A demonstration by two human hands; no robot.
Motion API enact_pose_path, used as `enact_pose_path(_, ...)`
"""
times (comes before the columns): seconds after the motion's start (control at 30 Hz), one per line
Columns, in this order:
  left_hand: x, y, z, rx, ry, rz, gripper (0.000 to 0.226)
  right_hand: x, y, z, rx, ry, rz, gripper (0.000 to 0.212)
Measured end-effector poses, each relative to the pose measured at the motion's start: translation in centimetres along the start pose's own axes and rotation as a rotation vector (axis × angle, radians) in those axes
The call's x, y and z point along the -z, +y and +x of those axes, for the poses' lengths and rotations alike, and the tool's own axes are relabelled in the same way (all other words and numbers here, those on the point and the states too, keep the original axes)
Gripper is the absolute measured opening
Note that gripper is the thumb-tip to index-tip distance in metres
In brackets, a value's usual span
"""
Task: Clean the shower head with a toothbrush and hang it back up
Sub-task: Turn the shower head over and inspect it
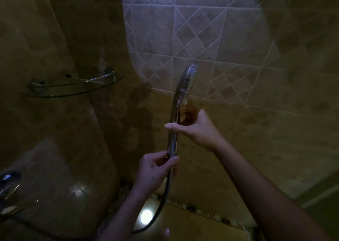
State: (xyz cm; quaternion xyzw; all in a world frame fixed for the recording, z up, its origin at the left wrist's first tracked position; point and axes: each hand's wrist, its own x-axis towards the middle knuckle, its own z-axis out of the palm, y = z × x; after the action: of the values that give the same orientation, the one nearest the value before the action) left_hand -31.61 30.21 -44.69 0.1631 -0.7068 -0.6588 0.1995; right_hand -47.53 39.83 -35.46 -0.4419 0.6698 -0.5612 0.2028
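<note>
Two tiled walls meet in a dim corner well beyond the fingertips, one of them patterned with diamonds. Up and to the left of both hands, well apart from them, a curved glass shelf is fixed across the corner, and a chrome tap sits far down to the left. A dark hose drops from under the left hand's fingers toward the floor and curves away. The shower head stands nearly upright and edge-on, its spray face turned right and its disc above the right hand's fingers. The left hand has fingers and thumb curled round the bottom of the handle, where the hose joins. The right hand holds the handle higher up, its thumb laid straight across the front and the other fingers reaching behind, mostly hidden.
</note>
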Motion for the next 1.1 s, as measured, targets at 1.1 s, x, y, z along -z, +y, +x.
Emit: enact_pose_path(1.1, 0.1, -0.1, 0.5, -0.031, -0.005, -0.004, 0.029, 0.7, -0.8, -0.4, 0.005, -0.097, 0.054, 0.029)
